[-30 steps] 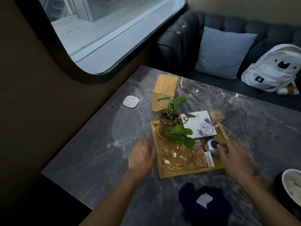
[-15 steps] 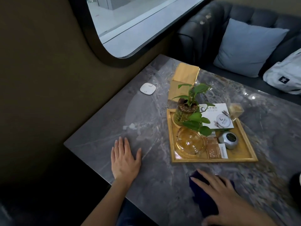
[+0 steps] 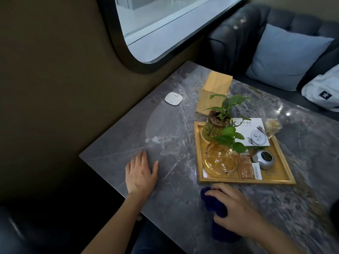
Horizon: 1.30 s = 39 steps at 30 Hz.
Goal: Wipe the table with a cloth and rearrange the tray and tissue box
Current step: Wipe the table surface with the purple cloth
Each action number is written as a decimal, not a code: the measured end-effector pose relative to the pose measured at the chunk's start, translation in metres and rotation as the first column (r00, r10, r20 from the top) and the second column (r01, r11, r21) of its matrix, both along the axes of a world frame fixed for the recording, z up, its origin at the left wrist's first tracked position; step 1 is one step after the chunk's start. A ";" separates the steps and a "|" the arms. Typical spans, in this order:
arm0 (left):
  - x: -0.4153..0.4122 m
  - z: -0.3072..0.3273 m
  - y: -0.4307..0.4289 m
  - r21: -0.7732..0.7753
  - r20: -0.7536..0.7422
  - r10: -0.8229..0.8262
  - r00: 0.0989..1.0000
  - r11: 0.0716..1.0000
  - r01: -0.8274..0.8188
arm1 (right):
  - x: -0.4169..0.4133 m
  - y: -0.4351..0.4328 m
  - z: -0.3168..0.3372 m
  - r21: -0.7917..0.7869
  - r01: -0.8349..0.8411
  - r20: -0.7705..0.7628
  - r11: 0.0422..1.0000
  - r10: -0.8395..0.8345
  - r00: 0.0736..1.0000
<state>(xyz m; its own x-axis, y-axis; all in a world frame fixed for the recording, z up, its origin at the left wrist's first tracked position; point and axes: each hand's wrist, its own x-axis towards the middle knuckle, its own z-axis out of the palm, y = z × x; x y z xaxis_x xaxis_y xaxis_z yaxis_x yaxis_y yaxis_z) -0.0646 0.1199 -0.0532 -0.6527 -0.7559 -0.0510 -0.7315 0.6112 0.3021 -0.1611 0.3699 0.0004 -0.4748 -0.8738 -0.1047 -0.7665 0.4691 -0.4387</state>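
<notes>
- now the cloth (image 3: 216, 208), just before the tray (image 3: 286, 178), is clutched in the right hand (image 3: 236, 213); left hand (image 3: 141, 173) lies flat, fingers spread.
- soft and limp, it is probably best bunched at its middle.

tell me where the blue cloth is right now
In the head view the blue cloth lies on the grey marble table near its front edge, under the right hand, just in front of the wooden tray.

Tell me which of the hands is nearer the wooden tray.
Right. The right hand sits on the blue cloth just below the wooden tray's near edge; the left hand lies flat on the table, well off to the tray's left.
</notes>
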 end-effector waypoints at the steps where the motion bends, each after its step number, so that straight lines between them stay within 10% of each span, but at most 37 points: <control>1: 0.000 0.001 -0.006 0.006 -0.013 0.015 1.000 1.000 -0.015 | 0.000 -0.009 0.003 -0.044 -0.016 0.003 0.999 0.017 1.000; 16: 0.002 -0.010 -0.047 0.004 0.048 0.067 0.997 0.998 -0.067 | -0.054 -0.167 0.027 -0.194 0.018 -0.029 0.981 -0.024 0.999; 27: -0.001 -0.016 -0.049 -0.032 0.046 0.065 0.997 0.997 -0.064 | -0.096 -0.211 -0.021 0.236 0.171 -0.203 0.957 -0.123 0.971; 31: -0.002 -0.015 -0.050 -0.022 0.051 0.060 0.997 0.998 -0.059 | -0.095 -0.209 -0.029 0.357 0.128 -0.105 0.925 -0.097 0.990; 35: 0.002 -0.011 -0.055 0.031 -0.011 0.050 0.999 0.998 -0.049 | -0.094 -0.208 -0.031 0.084 0.243 -0.029 0.966 -0.242 0.970; 39: 0.012 -0.003 -0.087 0.011 -0.058 0.090 0.994 0.996 -0.090 | -0.097 -0.208 -0.019 -0.129 0.569 0.450 0.812 -0.463 0.764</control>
<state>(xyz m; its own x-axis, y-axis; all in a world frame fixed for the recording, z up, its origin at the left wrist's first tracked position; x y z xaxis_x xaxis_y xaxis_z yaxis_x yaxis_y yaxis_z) -0.0524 0.0329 -0.0567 -0.5842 -0.8113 -0.0214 -0.7644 0.5412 0.3504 -0.2584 0.1617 -0.0190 -0.8276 -0.5270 -0.1931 -0.1847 0.5805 -0.7930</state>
